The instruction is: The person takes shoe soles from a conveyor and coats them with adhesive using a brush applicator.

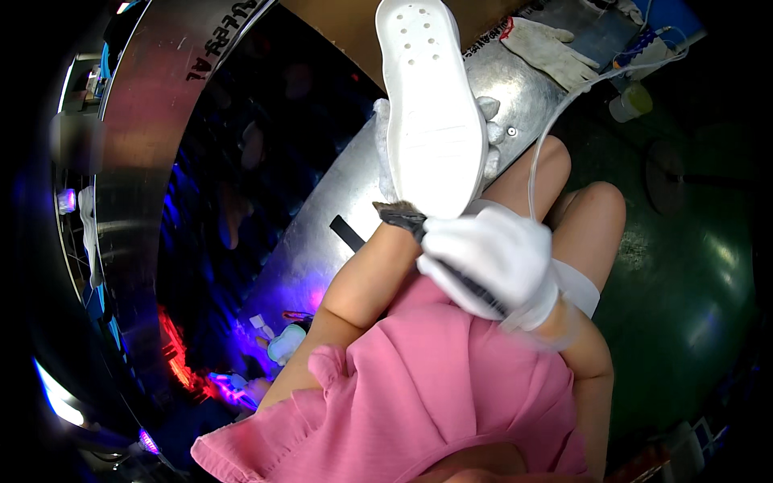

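Observation:
My left hand (384, 157), in a light grey glove, holds a white shoe sole (435, 137) from beneath. Its fingers curl over the sole's right edge, while the palm is hidden. Several small holes mark the far end of the sole. In my white-gloved right hand (499, 253), slightly blurred, is a dark-handled brush (403, 217). The brush's bristles lie beside the near, rounded end of the sole; whether they touch it I cannot tell.
A metal worktop (322, 241) runs under the sole, bordering a dark recess (250, 137) with blue light. A loose white glove (551, 48) lies at the far right. Near it hang a thin clear tube (535, 161) and a yellowish cup (632, 102). A pale dish (286, 344) sits lower left.

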`<state>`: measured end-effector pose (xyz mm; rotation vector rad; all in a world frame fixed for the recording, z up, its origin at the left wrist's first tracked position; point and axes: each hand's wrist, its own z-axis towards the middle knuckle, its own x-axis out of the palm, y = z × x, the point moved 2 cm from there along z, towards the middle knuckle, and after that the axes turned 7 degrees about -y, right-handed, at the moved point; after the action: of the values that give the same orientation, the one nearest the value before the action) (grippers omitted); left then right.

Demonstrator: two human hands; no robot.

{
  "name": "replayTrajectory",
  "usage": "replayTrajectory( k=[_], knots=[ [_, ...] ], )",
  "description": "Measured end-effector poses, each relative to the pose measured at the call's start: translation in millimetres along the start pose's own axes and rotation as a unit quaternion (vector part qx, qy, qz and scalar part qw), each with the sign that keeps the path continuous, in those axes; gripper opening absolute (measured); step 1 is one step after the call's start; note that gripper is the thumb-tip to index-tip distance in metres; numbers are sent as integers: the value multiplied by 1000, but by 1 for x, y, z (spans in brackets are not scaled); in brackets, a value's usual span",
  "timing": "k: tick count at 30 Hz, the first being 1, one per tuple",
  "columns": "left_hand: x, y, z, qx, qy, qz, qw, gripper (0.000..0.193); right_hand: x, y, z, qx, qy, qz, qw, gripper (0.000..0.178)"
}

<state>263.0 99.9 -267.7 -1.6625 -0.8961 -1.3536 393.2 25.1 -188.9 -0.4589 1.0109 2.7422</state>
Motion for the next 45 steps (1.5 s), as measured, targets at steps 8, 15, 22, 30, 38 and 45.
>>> replayTrajectory(
  k=[8, 15, 22, 30, 38, 45],
  knots=[
    [15, -14, 15, -150, 89, 19, 985, 91, -11, 11, 5, 50, 14, -18, 999, 18],
    [-16, -23, 3, -164, 60, 269, 947, 77, -13, -4, -8, -17, 181, -78, 980, 19],
    [1, -41, -8, -128, 99, 437, 885, 64, -11, 1, 0, 71, 106, 31, 991, 24],
    [10, -43, -11, -82, 155, 554, 814, 49, -22, 2, -6, 133, 86, 2, 987, 22],
    [1, -78, 16, 73, 293, 610, 732, 37, -11, -1, 7, 95, 73, -15, 993, 23],
    [0, -68, 37, -10, 184, 480, 858, 24, -21, -11, 1, 212, 34, -16, 977, 24]
  ],
)
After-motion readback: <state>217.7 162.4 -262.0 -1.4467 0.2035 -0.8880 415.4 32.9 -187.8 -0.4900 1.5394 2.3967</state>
